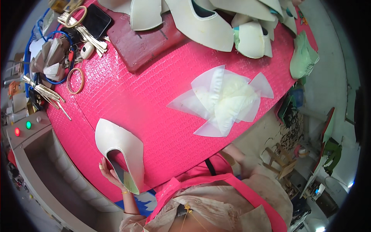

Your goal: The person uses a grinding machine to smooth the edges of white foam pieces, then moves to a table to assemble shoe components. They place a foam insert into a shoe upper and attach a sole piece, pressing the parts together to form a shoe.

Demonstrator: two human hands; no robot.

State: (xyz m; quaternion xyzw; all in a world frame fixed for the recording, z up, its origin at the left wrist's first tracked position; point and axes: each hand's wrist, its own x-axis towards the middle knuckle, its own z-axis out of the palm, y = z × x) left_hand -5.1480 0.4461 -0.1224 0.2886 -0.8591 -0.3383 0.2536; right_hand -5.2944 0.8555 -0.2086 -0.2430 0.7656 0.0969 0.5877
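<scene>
At the far left edge, a grey machine panel carries one red and one green lamp. Above it lie bundles of pale sticks, a blue cable, two loose rings and a dark phone, all crowded on the upper left end of the counter, whose surface is a bright pink, scale-embossed sheet.

Your left hand sits at the near left edge of the counter, fingers curled around the lower edge of a cream shoe upper piece. You are grasping it from beneath; the piece lies mostly flat on the pink sheet, its pointed end aimed away from you and its dark cut-out opening toward your hand.

Toward the middle, a dark red block rests at the far side, with more cream upper pieces stacked on and behind it.

Right of centre, a fan of thin translucent white pieces lies alone on the sheet, well apart from the piece you hold.

Your right hand is below the counter edge near your body; I cannot tell whether it is clenched or released. A pale green shoe form hangs off the far right edge.
</scene>
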